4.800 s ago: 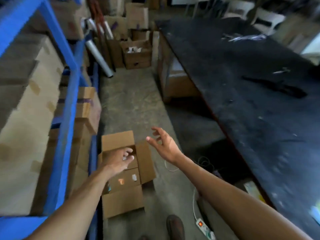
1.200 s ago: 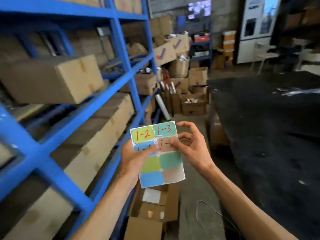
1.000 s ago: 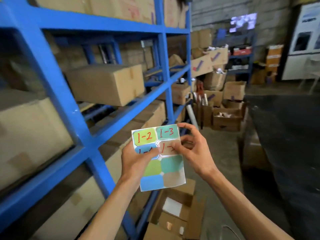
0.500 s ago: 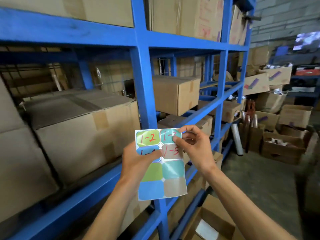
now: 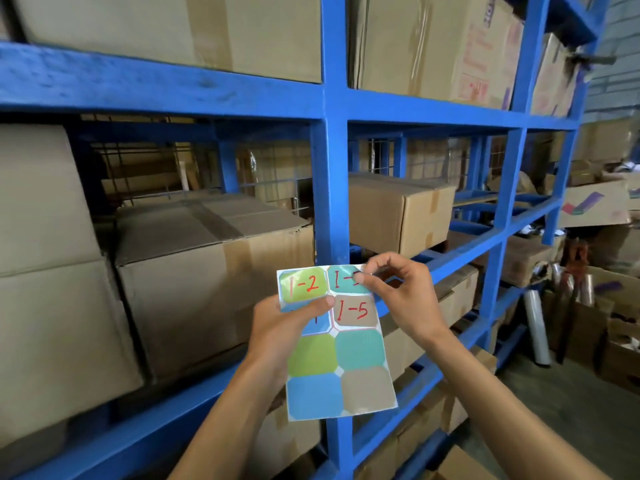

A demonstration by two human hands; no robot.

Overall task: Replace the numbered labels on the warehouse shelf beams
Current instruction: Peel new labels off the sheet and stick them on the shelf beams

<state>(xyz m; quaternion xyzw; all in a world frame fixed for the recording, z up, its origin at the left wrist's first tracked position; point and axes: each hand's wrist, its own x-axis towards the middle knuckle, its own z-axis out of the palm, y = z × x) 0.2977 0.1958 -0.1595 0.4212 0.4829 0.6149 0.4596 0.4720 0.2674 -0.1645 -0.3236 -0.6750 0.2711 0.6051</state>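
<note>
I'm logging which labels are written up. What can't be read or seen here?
Head view:
- Teal label: its last digit is covered by the right hand fingers.
- Blue label under 1-2: writing hidden by the left hand thumb.
- Red print on the top-shelf carton: too blurred.

Warehouse or stockroom. Blue steel racking (image 5: 334,133) fills the near left, uprights and beams in several tiers, each loaded with taped cardboard cartons (image 5: 214,268). Far right: more open boxes (image 5: 620,344) on a concrete floor (image 5: 568,407), and a roll of clear wrap (image 5: 536,329) leaning among them.
</note>
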